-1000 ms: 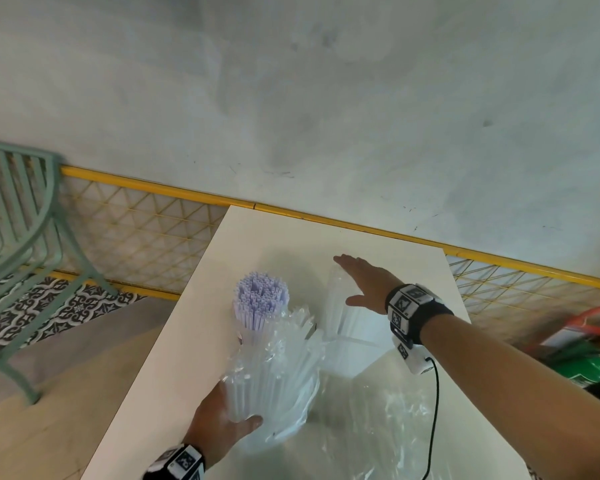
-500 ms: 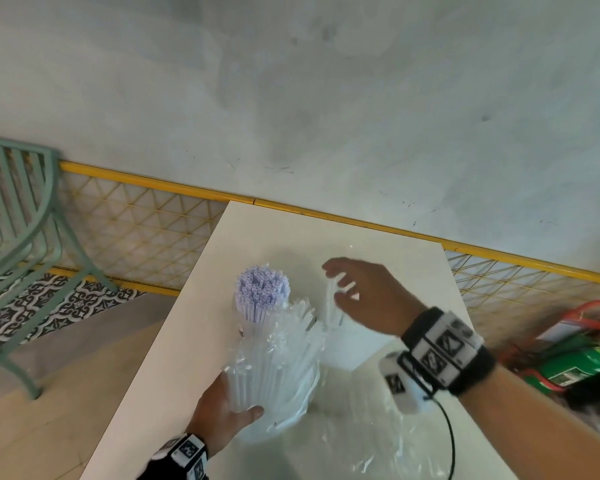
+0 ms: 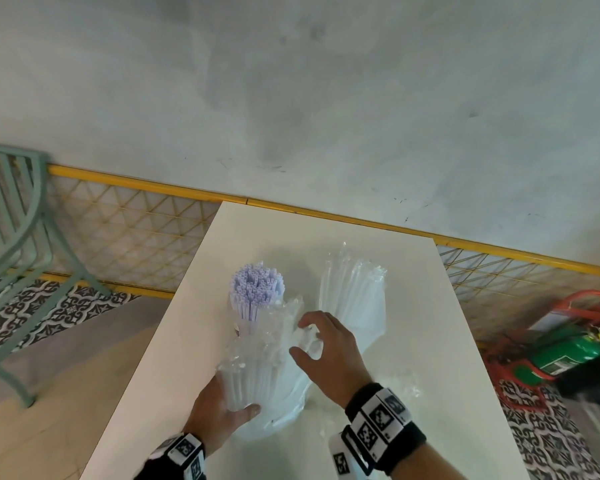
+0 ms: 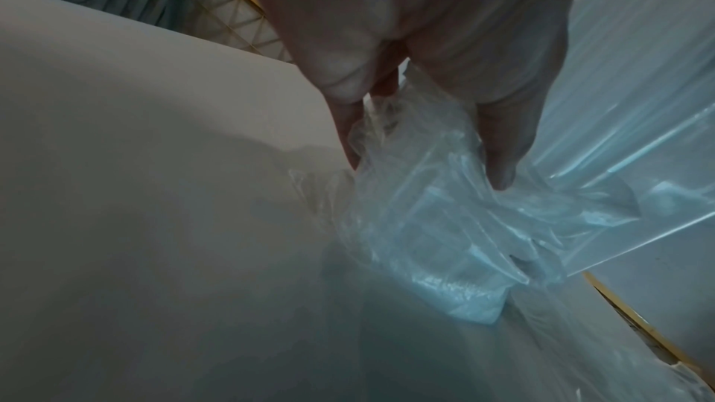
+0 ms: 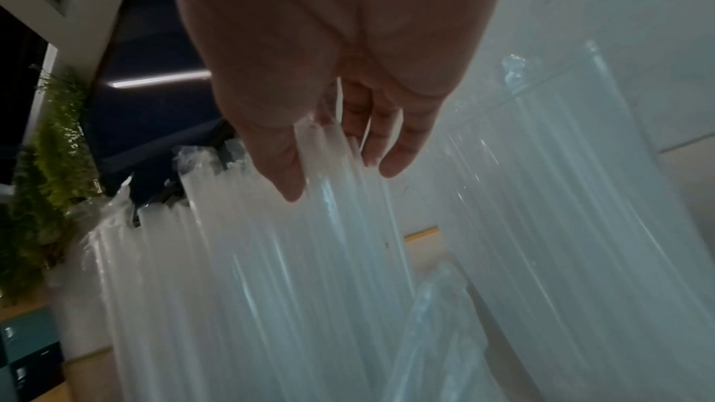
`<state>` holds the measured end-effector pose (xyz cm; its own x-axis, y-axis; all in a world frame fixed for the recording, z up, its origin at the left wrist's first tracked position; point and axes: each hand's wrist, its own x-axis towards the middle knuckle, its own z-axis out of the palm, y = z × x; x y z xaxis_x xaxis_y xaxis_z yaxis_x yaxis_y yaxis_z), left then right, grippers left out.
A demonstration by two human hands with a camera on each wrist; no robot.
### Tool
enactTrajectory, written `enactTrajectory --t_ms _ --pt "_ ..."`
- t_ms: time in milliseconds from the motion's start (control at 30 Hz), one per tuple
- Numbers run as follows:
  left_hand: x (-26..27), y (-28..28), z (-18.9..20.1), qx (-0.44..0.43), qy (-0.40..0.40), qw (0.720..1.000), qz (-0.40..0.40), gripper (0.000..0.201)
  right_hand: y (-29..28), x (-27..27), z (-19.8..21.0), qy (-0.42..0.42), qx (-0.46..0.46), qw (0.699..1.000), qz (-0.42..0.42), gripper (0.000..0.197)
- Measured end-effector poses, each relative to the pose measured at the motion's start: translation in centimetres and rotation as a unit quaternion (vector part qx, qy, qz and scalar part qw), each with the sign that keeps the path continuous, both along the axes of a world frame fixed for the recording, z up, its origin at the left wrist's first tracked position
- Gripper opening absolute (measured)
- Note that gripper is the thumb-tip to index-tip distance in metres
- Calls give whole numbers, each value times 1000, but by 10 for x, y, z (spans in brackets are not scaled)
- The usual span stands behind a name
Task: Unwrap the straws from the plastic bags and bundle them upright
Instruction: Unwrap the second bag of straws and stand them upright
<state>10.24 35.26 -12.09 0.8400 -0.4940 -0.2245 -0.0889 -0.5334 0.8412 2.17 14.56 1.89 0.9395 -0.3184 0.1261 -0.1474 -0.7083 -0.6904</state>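
Observation:
On the white table [image 3: 326, 230] an unwrapped bundle of pale purple straws [image 3: 257, 292] stands upright. Just in front of it, my left hand [image 3: 222, 407] grips the lower part of a clear bag of wrapped straws [image 3: 257, 372] and keeps it upright. In the left wrist view, my left hand [image 4: 425, 167] has its fingers and thumb curled round crinkled plastic [image 4: 445, 225]. My right hand [image 3: 303, 337] curls over the tops of these wrapped straws. In the right wrist view, my right hand [image 5: 340, 182] pinches wrapped straws [image 5: 325, 158] between thumb and fingers. A second bag of wrapped straws [image 3: 354, 299] stands to the right.
Loose clear plastic [image 3: 395, 393] lies on the table near my right wrist. A green slatted chair [image 3: 11, 237] stands off the left edge, and a yellow mesh fence [image 3: 136, 230] runs behind the table. A green cylinder [image 3: 565, 355] lies on the floor to the right.
My right hand has left the second bag at the far right and come back to the tops of the straws in the near bag. My left hand has kept its hold.

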Motion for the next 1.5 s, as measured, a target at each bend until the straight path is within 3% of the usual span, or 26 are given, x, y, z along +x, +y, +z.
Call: enactTrajectory --t_ms 233,400,500,800,1100,1200,1367,1500 --pt "1 0 -1 7 9 1000 3 71 10 -3 -15 -109 -67 992 -5 26" --pt "2 2 -2 7 16 1000 4 76 17 -2 -22 -137 -33 990 -17 23" --pt "2 2 -2 4 15 1000 3 75 18 -2 -27 -125 30 990 -54 23" --pt "2 5 -1 -5 17 1000 -1 75 12 7 -16 -86 38 995 -40 26" --pt "2 3 0 14 17 1000 2 79 20 2 -26 -27 139 989 -49 35" --pt "2 2 1 16 5 1000 -6 76 22 2 -28 -10 174 980 -99 29" --pt "2 2 1 17 -9 1000 -12 72 24 2 -33 -5 312 941 -130 25" --pt "3 2 0 15 -3 1000 -9 73 23 4 -34 34 290 947 -136 18"
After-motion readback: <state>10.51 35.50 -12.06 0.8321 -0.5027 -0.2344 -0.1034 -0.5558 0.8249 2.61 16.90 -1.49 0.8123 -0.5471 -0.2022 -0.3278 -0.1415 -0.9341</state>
